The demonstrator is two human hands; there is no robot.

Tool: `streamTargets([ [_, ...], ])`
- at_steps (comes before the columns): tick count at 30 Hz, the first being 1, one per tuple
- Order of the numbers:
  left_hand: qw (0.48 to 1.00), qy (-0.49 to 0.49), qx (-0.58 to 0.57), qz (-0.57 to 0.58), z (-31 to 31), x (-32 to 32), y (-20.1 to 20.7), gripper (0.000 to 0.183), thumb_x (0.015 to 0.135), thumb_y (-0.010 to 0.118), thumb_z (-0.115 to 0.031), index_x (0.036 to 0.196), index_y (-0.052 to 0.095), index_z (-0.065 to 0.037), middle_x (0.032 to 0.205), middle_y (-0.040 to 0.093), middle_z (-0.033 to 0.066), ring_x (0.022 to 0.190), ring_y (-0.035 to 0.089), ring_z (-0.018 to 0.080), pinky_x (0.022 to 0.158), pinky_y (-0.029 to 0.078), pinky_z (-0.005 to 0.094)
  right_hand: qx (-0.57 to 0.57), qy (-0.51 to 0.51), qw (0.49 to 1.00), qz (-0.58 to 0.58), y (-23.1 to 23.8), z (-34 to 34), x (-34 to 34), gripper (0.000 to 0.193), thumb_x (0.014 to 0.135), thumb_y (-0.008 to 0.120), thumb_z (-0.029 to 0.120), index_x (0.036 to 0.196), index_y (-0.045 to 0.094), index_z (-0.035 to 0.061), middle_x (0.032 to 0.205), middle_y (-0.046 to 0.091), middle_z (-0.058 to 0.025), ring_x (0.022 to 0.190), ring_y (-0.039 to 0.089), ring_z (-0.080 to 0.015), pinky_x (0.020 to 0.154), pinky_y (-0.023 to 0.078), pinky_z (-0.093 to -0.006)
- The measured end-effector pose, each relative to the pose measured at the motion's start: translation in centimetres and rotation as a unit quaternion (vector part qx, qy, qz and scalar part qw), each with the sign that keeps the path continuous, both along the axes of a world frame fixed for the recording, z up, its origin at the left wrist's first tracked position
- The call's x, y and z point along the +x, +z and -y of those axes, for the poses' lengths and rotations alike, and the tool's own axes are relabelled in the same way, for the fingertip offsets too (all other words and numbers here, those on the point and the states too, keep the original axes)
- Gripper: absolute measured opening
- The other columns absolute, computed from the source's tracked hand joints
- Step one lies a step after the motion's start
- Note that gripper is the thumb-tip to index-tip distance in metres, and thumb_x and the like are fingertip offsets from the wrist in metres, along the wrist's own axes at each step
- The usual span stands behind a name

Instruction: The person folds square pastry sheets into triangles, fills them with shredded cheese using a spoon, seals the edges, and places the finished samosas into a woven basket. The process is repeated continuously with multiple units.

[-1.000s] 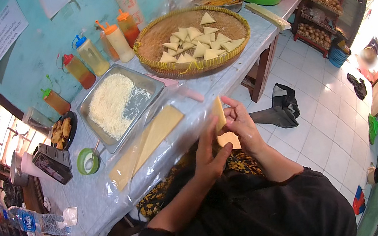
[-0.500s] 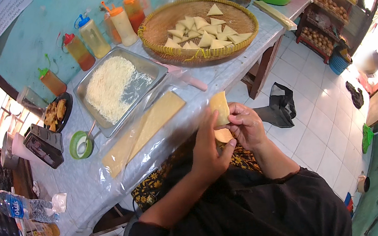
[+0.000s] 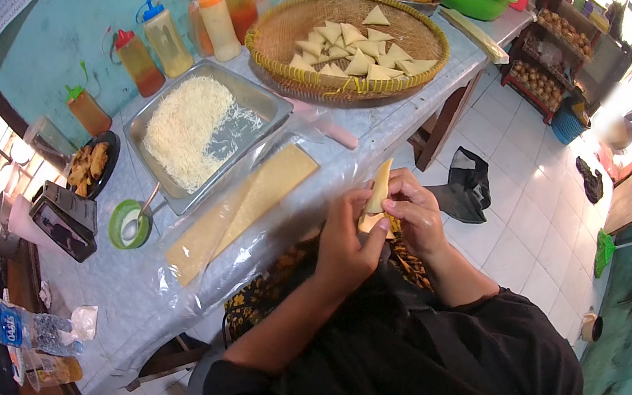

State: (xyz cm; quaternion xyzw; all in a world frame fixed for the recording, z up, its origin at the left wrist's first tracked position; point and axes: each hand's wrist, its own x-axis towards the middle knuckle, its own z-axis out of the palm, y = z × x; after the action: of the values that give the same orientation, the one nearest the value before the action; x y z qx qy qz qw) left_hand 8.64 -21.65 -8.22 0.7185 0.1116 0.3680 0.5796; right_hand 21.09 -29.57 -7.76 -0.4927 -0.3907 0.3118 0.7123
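Observation:
Between both hands, in front of my body just off the table's edge, is a partly folded strip of pale yellow pastry dough. My left hand grips it from the left, thumb toward its lower part. On the other side my right hand pinches it between thumb and fingers. Any filling inside is hidden. More flat dough strips lie on the table, partly under clear plastic. Beyond them a metal tray holds pale shreds like grated cheese. Several folded dough triangles rest in a round woven basket.
A green bowl of white paste with a spoon stands left of the strips, near a propped phone. Several sauce bottles line the wall. A pink-handled tool lies by the basket. A plastic water bottle is at far left.
The dough strip has turned from facing up flat to a narrower, tilted fold, and both hands have closed in around it. The whole view has shifted slightly.

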Motion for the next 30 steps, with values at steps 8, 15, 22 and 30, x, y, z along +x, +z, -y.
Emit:
streamTargets([
  [8, 0.997, -0.035, -0.023, 0.063, -0.2, 0.6, 0.5, 0.027, 0.085, 0.058, -0.004, 0.11, 0.049, 0.0, 0.109, 0.058, 0.0157, 0.098, 0.059, 0.0199, 0.086, 0.046, 0.032, 0.021, -0.03, 0.999, 0.003, 1.2, 0.3, -0.6, 0.009, 0.079, 0.059, 0.008, 0.082, 0.059, -0.0007, 0.092, 0.051, -0.0059, 0.085, 0.049, -0.015, 0.079, 0.037, -0.0269],
  [15, 0.983, -0.027, -0.148, 0.108, -0.5, 0.7, -0.6, 0.014, 0.088, 0.056, -0.002, 0.1, 0.052, 0.0, 0.106, 0.061, 0.0117, 0.093, 0.058, 0.0132, 0.082, 0.047, 0.028, 0.017, -0.04, 0.996, 0.074, 0.7, -0.1, -0.9, 0.008, 0.079, 0.058, 0.007, 0.082, 0.058, 0.0002, 0.089, 0.051, -0.0056, 0.083, 0.048, -0.0145, 0.076, 0.036, -0.0257],
  [22, 0.971, -0.049, -0.227, 0.056, -1.7, -0.6, 0.1, 0.005, 0.089, 0.054, -0.004, 0.093, 0.052, -0.001, 0.106, 0.062, 0.0114, 0.091, 0.056, 0.01, 0.081, 0.046, 0.0255, 0.012, -0.022, 0.996, 0.088, 1.2, -0.8, -1.3, 0.01, 0.079, 0.057, 0.011, 0.08, 0.055, 0.0007, 0.088, 0.05, -0.0057, 0.082, 0.047, -0.0155, 0.075, 0.036, -0.0264],
  [30, 0.933, -0.061, -0.349, 0.065, -2.3, 0.1, -0.3, 0.009, 0.092, 0.053, -0.01, 0.095, 0.054, -0.002, 0.107, 0.061, 0.0104, 0.092, 0.056, 0.0133, 0.083, 0.047, 0.0287, 0.006, -0.017, 1.0, 0.008, 1.6, -1.2, -1.0, 0.011, 0.073, 0.053, 0.009, 0.078, 0.053, -0.0007, 0.088, 0.053, -0.0077, 0.084, 0.049, -0.0171, 0.079, 0.036, -0.0263],
])
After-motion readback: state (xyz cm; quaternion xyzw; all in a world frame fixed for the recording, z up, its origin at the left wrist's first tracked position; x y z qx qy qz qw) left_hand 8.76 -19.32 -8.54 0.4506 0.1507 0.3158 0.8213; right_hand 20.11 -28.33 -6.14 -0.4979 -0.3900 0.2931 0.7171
